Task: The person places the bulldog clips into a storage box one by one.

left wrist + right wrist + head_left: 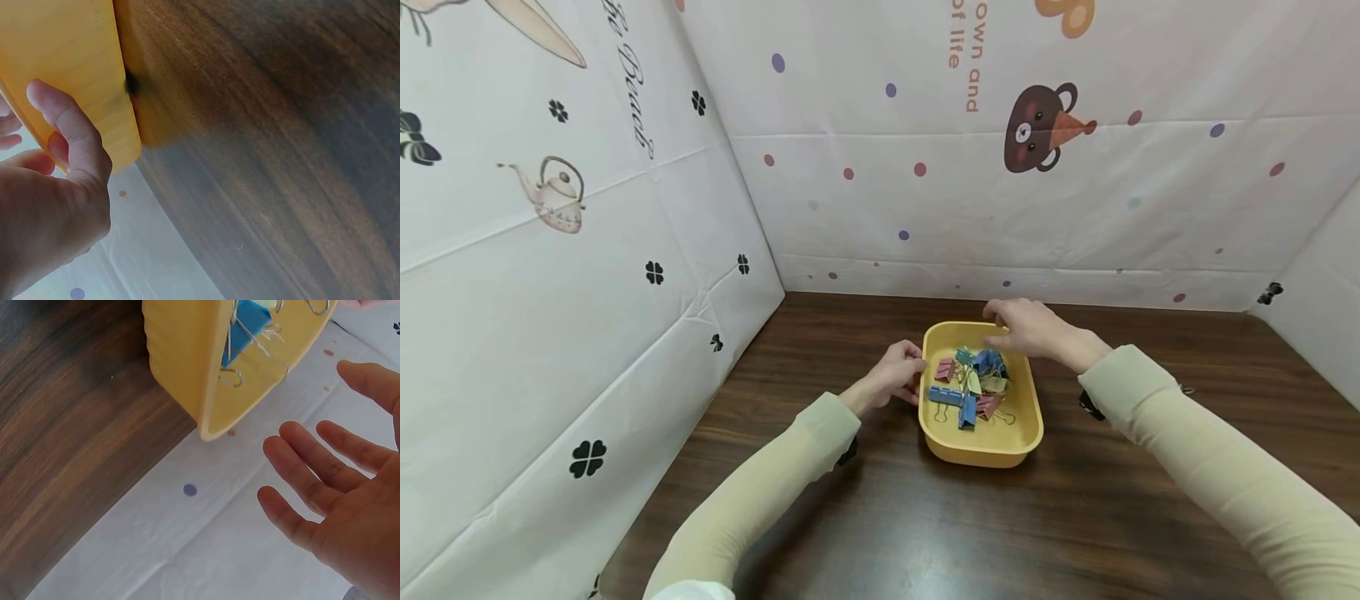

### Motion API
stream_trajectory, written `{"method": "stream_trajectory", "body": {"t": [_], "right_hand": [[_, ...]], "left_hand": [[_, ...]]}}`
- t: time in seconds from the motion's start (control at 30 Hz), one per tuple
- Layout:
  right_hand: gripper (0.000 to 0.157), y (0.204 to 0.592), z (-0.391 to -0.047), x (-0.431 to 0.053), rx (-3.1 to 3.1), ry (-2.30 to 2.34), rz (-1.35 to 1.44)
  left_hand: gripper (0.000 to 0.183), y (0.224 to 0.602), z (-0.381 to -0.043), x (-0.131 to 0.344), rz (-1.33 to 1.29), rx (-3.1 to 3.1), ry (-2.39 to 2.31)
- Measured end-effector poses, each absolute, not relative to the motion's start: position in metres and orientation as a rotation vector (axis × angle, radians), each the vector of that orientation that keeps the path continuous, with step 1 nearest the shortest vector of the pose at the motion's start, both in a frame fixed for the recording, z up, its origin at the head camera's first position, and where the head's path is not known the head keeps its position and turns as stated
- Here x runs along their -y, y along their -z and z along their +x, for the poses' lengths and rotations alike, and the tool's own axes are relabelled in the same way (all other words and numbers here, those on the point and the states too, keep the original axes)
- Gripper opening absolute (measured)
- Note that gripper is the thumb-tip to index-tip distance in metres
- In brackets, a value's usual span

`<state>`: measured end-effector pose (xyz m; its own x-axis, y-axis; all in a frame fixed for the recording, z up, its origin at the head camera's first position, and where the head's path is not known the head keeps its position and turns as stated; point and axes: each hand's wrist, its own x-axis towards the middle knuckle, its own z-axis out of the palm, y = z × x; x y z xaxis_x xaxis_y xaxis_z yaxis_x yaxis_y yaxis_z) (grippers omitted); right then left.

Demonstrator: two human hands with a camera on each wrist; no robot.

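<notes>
A yellow plastic bin [981, 457] stands on the dark wooden table, holding several binder clips. The clips are blue, pink, green and yellowish, with wire handles; a blue clip [967, 412] lies near the front. At the bin's left side, my left hand [891, 373] grips the rim, one digit lying along the outer wall in the left wrist view. Over the far right part of the bin hovers my right hand [1033, 329], its fingers spread and nothing in them. In the right wrist view, a blue clip [250, 325] shows inside the bin, beyond the fingertips.
The wooden table [880, 517] extends around the bin. White patterned sheets form a back wall [850, 208] close behind it, a left wall [647, 350] and a right wall [1322, 292].
</notes>
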<state>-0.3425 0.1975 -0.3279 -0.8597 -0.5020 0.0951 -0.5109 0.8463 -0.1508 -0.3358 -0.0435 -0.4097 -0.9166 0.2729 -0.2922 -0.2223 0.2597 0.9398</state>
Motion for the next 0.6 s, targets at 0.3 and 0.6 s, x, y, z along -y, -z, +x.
{"method": "stream_trajectory", "body": {"t": [0.3, 0.6], "right_hand": [[0.044, 0.321, -0.342, -0.226, 2.999, -0.306, 0.71], [0.069, 0.32, -0.34, -0.271, 3.194, -0.181, 0.494]], "left_hand": [[0.021, 0.41, -0.336, 0.043, 0.05, -2.149, -1.69], [0.02, 0.409, -0.335, 0.043, 0.04, -2.151, -1.682]]}}
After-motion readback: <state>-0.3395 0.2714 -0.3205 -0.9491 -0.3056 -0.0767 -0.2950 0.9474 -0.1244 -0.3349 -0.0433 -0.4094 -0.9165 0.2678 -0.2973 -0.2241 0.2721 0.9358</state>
